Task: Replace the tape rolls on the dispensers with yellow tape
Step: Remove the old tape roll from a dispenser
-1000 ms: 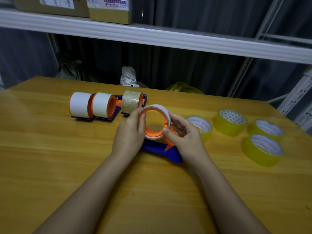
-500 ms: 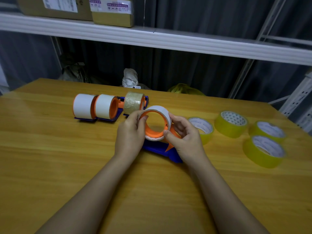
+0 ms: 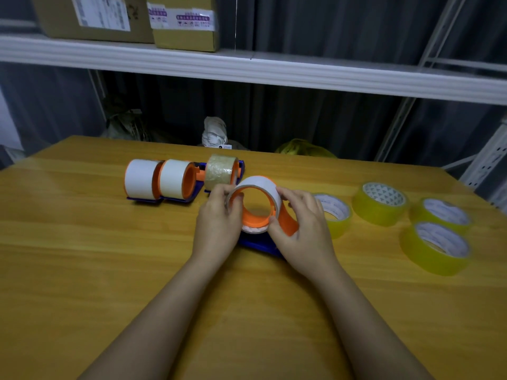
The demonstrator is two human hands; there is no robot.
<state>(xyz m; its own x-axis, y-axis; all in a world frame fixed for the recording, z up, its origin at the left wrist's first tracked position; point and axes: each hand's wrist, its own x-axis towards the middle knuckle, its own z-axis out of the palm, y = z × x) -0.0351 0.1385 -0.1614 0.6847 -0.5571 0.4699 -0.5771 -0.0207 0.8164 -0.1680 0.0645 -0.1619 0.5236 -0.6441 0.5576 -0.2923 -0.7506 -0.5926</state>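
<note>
Mid-counter, the left hand (image 3: pixel 216 223) and right hand (image 3: pixel 301 229) both pinch a white tape roll on an orange plastic core (image 3: pixel 255 204) above a blue dispenser base (image 3: pixel 258 244). Four yellow tape rolls (image 3: pixel 380 204) lie flat toward the wooden counter's (image 3: pixel 82 256) right edge.

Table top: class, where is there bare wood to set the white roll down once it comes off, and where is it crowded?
Free: the table left of the left hand, in front of the three dispensers; also the near right, below the yellow rolls. Crowded: right of the right hand, where four yellow rolls cluster, and the white roll itself.
</note>
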